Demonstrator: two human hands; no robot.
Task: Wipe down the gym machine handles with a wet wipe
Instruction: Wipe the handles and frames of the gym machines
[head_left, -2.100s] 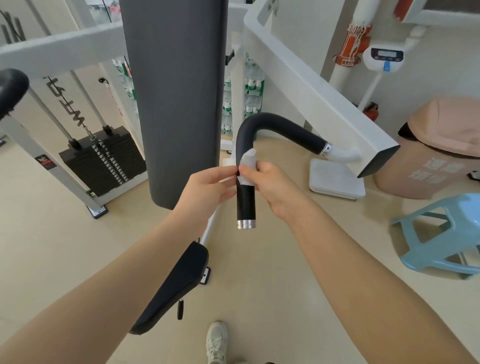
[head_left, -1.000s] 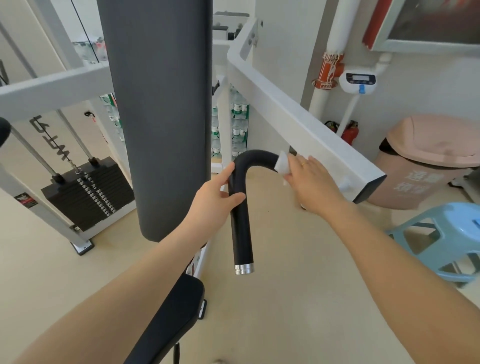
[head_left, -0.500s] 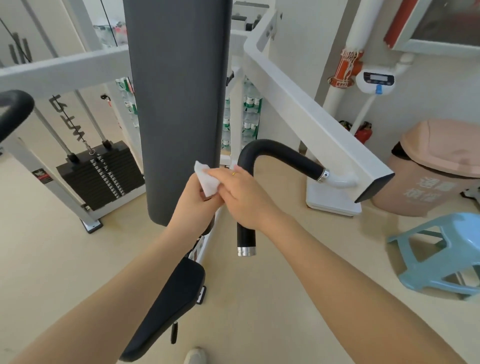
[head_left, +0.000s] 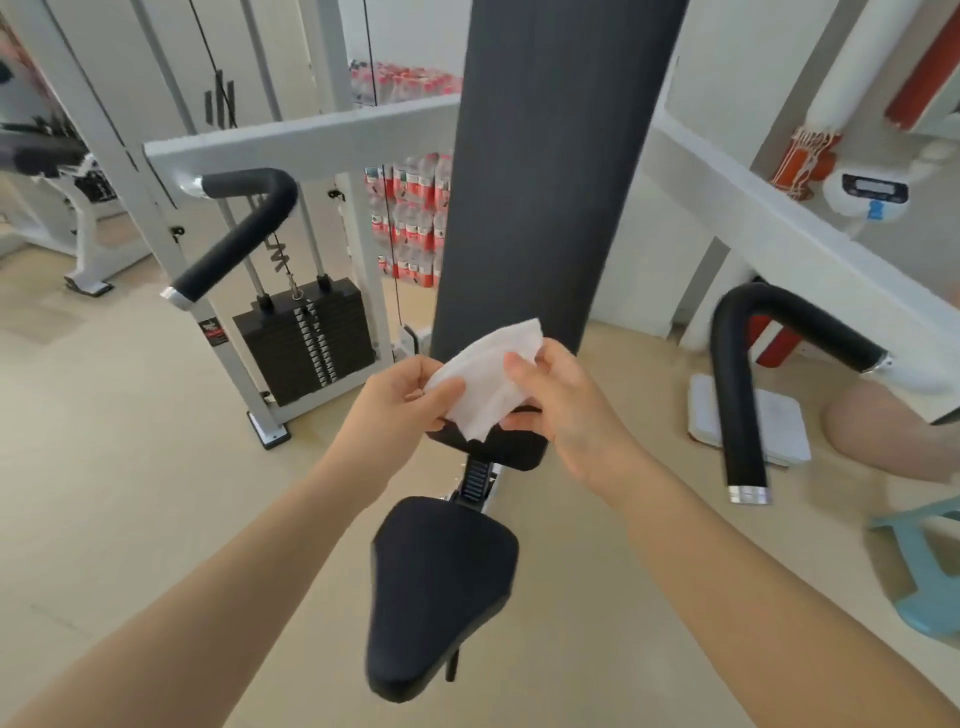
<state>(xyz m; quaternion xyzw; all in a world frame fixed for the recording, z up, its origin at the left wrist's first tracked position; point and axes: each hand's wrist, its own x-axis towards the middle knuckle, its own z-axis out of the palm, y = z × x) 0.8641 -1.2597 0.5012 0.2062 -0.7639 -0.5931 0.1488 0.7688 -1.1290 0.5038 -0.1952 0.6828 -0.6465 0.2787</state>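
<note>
A white wet wipe (head_left: 485, 379) is spread between both hands in front of the dark back pad (head_left: 550, 171). My left hand (head_left: 400, 400) pinches its left edge with the thumb on top. My right hand (head_left: 558, 395) pinches its right side. The right black foam handle (head_left: 737, 395) hangs bent at the right, well clear of both hands. The left black handle (head_left: 244, 228) juts from the white frame at the upper left, also untouched.
A black seat (head_left: 441, 587) sits just below my hands. A black weight stack (head_left: 306, 343) stands behind at the left. A white scale (head_left: 779, 421), a pink bin (head_left: 883, 436) and a blue stool (head_left: 924, 566) crowd the right side. Bottled water packs (head_left: 410, 218) stand at the back.
Both hands have left the right handle and come to the middle. The wipe, bunched in my fingers before, is now opened out between both hands. My view has turned left, showing the left handle.
</note>
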